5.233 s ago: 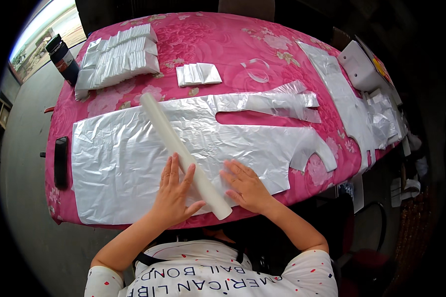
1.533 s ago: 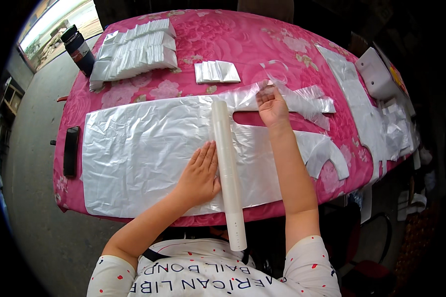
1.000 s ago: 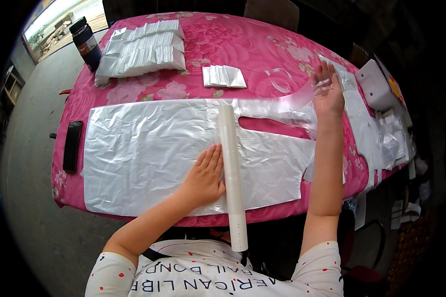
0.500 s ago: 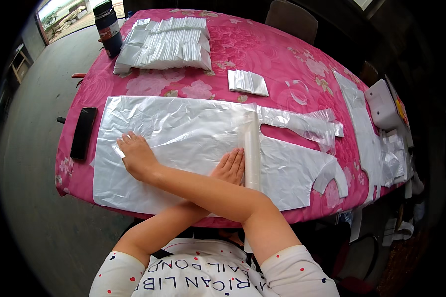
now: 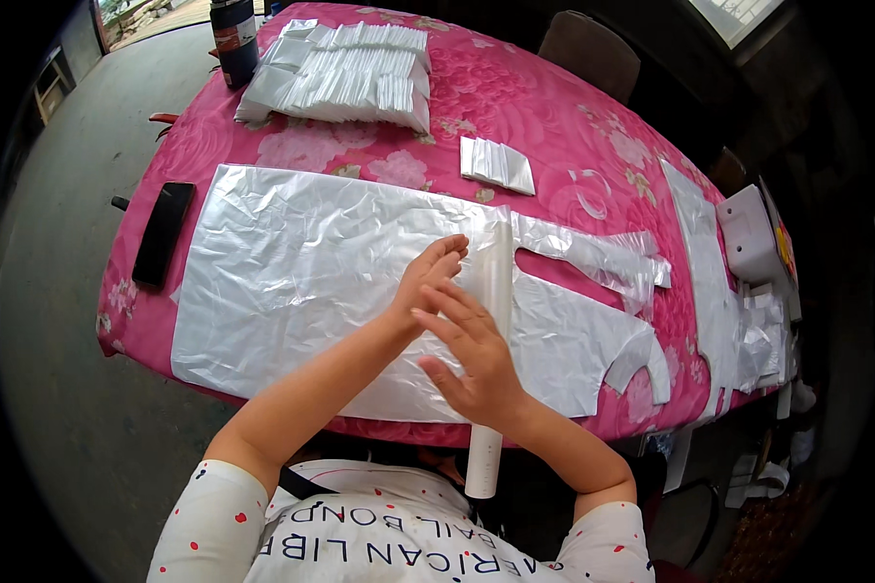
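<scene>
A pink flowered tablecloth (image 5: 554, 117) covers a table set over a grey concrete floor, and nearly its whole near half is taken up by a large silvery plastic sheet (image 5: 301, 282) cut like an apron. Across that sheet lies a white tube (image 5: 497, 321), running from near the sheet's far edge down past the table's near edge, where its lower end hangs free. Both hands meet beside the tube at its middle: the left hand (image 5: 428, 282) is open, fingers flat on the plastic just left of it, and the right hand (image 5: 472, 360) is open too, palm down, fingers spread against the tube's left side. With neither hand gripping, the overhanging tube could roll or tip off the edge, and the thin plastic could wrinkle or drag under the palms. A black phone (image 5: 162, 233) lies left of the sheet; stacks of folded plastic (image 5: 345, 78) sit at the far side.
</scene>
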`<state>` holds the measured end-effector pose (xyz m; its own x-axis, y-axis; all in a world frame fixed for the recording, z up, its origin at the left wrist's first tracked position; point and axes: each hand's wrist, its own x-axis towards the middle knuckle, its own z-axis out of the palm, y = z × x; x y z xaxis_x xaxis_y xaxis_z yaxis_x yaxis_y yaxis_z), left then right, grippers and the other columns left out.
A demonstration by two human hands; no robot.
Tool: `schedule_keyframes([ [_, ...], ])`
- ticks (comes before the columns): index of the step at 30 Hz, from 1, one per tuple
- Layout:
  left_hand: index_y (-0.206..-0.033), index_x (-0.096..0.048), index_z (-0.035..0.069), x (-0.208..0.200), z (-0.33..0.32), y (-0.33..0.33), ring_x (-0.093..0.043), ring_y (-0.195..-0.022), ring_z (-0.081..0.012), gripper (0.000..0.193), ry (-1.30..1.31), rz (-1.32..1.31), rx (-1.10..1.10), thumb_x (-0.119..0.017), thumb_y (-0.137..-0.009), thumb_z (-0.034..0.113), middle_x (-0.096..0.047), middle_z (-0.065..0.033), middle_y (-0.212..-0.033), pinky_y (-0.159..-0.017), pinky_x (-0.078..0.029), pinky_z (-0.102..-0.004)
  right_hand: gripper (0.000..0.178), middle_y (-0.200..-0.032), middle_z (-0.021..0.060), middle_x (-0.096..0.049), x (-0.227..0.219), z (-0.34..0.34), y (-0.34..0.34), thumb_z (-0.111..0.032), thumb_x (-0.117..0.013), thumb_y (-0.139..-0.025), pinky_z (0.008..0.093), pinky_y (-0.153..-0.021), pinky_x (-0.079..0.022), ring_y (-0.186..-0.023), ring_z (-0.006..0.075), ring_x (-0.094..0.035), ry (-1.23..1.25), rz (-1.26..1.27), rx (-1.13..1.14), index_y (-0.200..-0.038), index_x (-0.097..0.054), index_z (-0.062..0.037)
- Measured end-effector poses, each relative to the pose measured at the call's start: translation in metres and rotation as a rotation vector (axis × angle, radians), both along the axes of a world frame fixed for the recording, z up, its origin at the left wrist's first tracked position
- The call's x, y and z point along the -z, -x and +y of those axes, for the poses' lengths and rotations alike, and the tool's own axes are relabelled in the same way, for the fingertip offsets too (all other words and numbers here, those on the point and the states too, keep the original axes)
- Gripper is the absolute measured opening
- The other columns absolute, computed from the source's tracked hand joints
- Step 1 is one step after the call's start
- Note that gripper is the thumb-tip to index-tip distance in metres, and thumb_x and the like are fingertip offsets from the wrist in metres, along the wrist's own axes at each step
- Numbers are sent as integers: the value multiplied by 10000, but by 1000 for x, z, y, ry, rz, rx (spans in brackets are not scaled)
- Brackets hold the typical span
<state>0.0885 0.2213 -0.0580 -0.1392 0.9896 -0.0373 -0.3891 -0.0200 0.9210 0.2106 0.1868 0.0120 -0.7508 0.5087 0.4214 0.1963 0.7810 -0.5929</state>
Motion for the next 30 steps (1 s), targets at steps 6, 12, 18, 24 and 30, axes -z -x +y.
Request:
schedule_keyframes([
  [6, -1361, -171, -101, -8, 44, 0, -358, -1275, -278, 696, 355, -625, 154, -273, -945, 447, -348, -200, -1366, -1082, -268, -359, 407, -1299, 156, -468, 28, 25, -93, -237, -569, -855, 413, -1020, -318, -1247, 343, -385, 1, -152, 244, -1195, -525, -18],
  [12, -1310, -297, -83, -16, 41, 4, -432, -1211, -249, 601, 441, -392, 104, -354, -946, 392, -421, -184, -1302, -1011, -361, -341, 550, -1382, 141, -384, 47, 32, -114, -366, -523, -868, 429, -1047, -275, -1299, 332, -321, -56, -333, 58, -1299, -439, -35],
  [18, -1227, -428, -36, -13, -25, 54, -542, -1073, -213, 446, 250, 1, 67, -396, -955, 315, -539, -149, -1170, -913, -436, -320, 624, -1410, 120, -348, 46, 27, -59, -501, -444, -863, 443, -1097, -148, -1327, 311, -273, -200, -391, -44, -1299, -445, -55],
  [24, -1211, -450, -29, -32, -128, 140, -575, -1010, -209, 417, 206, 140, -109, -377, -964, 299, -569, -163, -1117, -865, -462, -307, 519, -1183, 135, -573, 20, -20, 62, -475, -407, -904, 431, -1024, -296, -1178, 301, -470, 451, -25, -634, -1156, -577, -54],
  [30, -1197, -464, -25, -29, -242, 178, -582, -983, -191, 398, 295, 173, -277, -370, -965, 284, -577, -154, -1106, -844, -472, -298, 355, -1167, 117, -583, 22, 5, 90, -308, -561, -857, 398, -953, -387, -1117, 291, -523, 48, 34, -488, -1114, -594, -66],
])
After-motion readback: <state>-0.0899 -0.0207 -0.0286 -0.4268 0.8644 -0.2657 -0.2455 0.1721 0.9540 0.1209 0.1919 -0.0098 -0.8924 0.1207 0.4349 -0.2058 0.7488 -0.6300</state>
